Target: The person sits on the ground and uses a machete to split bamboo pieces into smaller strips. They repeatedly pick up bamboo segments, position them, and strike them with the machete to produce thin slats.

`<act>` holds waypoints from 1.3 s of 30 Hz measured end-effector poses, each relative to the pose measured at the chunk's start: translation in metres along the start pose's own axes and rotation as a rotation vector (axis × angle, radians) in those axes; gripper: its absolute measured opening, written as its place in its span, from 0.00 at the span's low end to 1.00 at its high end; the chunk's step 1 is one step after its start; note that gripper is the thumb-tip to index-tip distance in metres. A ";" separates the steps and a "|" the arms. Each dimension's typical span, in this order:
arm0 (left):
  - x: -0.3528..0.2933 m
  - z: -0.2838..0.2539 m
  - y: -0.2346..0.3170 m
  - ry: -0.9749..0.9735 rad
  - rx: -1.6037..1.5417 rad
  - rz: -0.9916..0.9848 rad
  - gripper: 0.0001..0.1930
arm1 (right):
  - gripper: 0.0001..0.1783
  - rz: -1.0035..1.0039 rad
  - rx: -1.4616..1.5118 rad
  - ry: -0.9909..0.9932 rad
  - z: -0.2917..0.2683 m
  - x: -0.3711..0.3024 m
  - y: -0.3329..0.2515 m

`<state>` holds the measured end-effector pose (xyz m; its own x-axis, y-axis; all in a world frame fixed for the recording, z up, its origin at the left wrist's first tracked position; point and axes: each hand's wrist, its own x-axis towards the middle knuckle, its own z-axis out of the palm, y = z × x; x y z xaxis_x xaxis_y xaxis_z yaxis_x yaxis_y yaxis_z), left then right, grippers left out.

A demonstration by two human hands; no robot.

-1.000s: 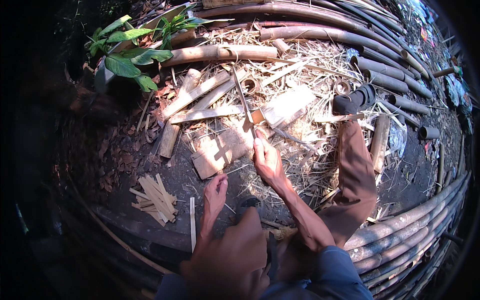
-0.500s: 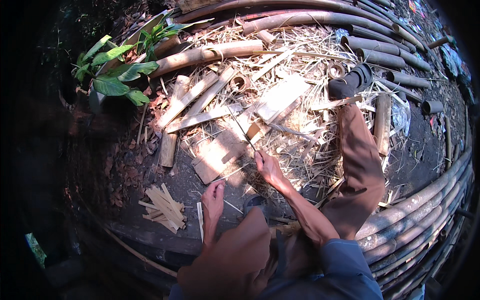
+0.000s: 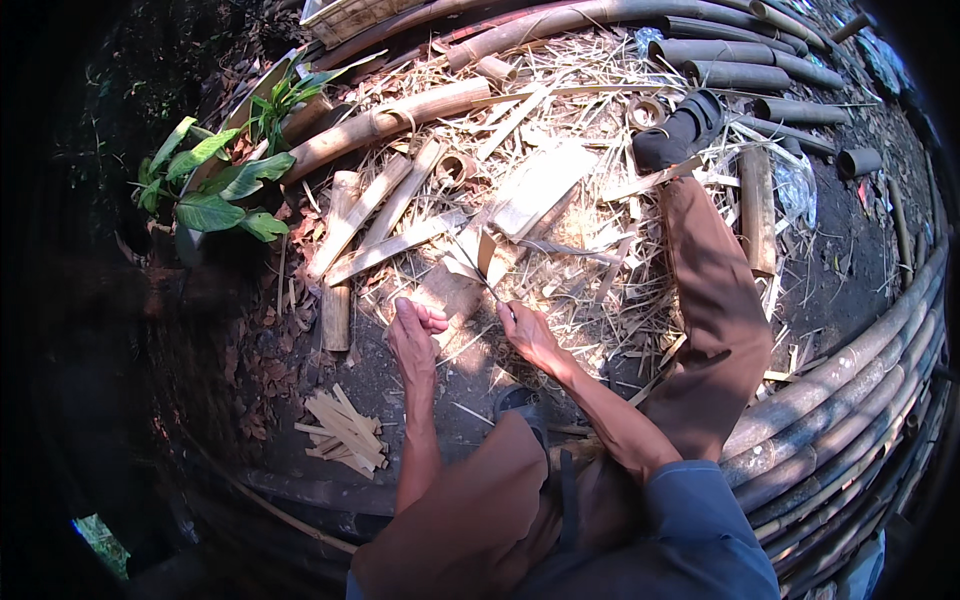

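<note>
My right hand (image 3: 530, 333) is closed around the handle of a long, thin knife (image 3: 474, 267). Its dark blade points up and left, over the wooden board (image 3: 447, 291) on the ground. Left of the board, my left hand (image 3: 412, 333) is raised with its fingers curled in; what they hold, if anything, is too small to make out. A small tan bamboo piece (image 3: 487, 252) stands beside the blade. Beyond it, a pale, sunlit plank (image 3: 545, 187) lies on the shavings. A small pile of split bamboo strips (image 3: 345, 430) rests on the ground, nearer than my left hand.
Split bamboo lengths (image 3: 362, 215) lie at the left, near a leafy green plant (image 3: 215, 190). Shavings (image 3: 600, 270) cover the middle. Bamboo poles (image 3: 800, 420) are stacked at the right, with more (image 3: 590, 15) along the back. My outstretched leg (image 3: 712, 320) crosses the right side.
My left hand has moved up and away from my knee, toward the board's left edge. My right hand and the knife have shifted slightly left. The whole view has also shifted.
</note>
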<state>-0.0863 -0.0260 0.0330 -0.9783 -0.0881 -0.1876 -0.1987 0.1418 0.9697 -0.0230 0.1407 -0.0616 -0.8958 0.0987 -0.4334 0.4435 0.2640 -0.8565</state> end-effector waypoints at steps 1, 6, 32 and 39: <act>0.014 0.009 0.006 -0.051 0.104 0.006 0.31 | 0.24 -0.029 -0.018 0.010 0.001 0.001 -0.003; 0.033 0.038 0.029 -0.154 0.445 0.222 0.30 | 0.32 -0.129 -0.022 0.086 0.008 -0.016 0.008; 0.023 0.014 0.018 -0.106 -0.053 0.441 0.54 | 0.22 -0.038 -0.104 0.105 0.001 -0.006 0.030; 0.045 0.064 0.041 -0.173 0.623 0.695 0.29 | 0.22 0.006 -0.070 0.031 -0.003 -0.011 0.012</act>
<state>-0.1420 0.0393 0.0547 -0.8744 0.3544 0.3315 0.4849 0.6121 0.6246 -0.0079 0.1458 -0.0664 -0.8940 0.1299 -0.4288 0.4468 0.3300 -0.8315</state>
